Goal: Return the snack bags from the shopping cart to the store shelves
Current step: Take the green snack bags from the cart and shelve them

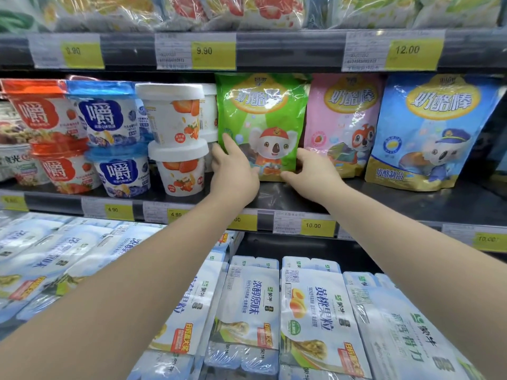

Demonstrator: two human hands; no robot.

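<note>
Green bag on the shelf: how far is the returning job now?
Done: the green bag stands on the shelf beside the pink bag. In hand: the left hand touches its left edge, the right hand grips its lower right corner. Left: letting go; the cart is out of view.

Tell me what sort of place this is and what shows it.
Most likely a supermarket chilled aisle. Yellow price tags line the dark shelf rails, white strawberry-print yogurt tubs stand stacked, and the left hand and right hand hold a green koala-print snack bag beside a pink bag and a blue bag.
</note>
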